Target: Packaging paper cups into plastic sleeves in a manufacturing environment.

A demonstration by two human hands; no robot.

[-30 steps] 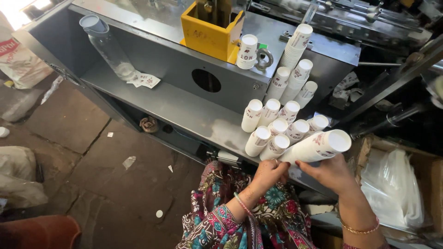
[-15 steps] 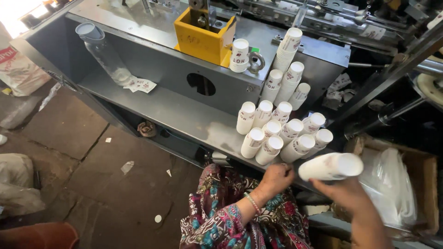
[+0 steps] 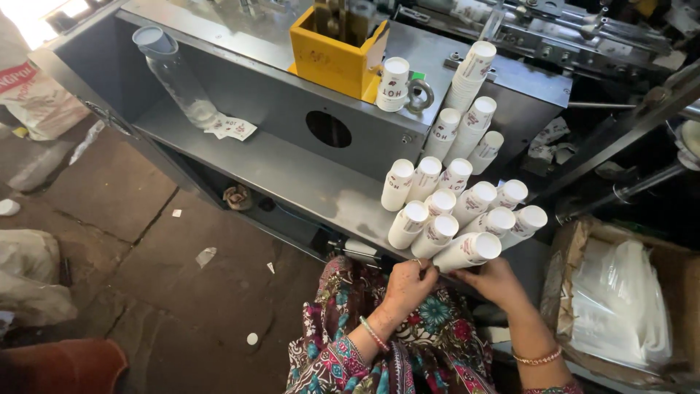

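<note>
My right hand point(image 3: 499, 281) grips the near end of a stack of white paper cups point(image 3: 467, 252); my fingers curl around its base. My left hand point(image 3: 408, 281) sits beside it, fingers bent and pressed together at the base of a neighbouring stack point(image 3: 434, 237). Both stacks lie tilted on the grey metal shelf point(image 3: 292, 171), at its near edge, within a cluster of similar stacks. Beyond the cluster, further cup stacks point(image 3: 467, 76) lean against the machine, right of the yellow box point(image 3: 335, 55).
</note>
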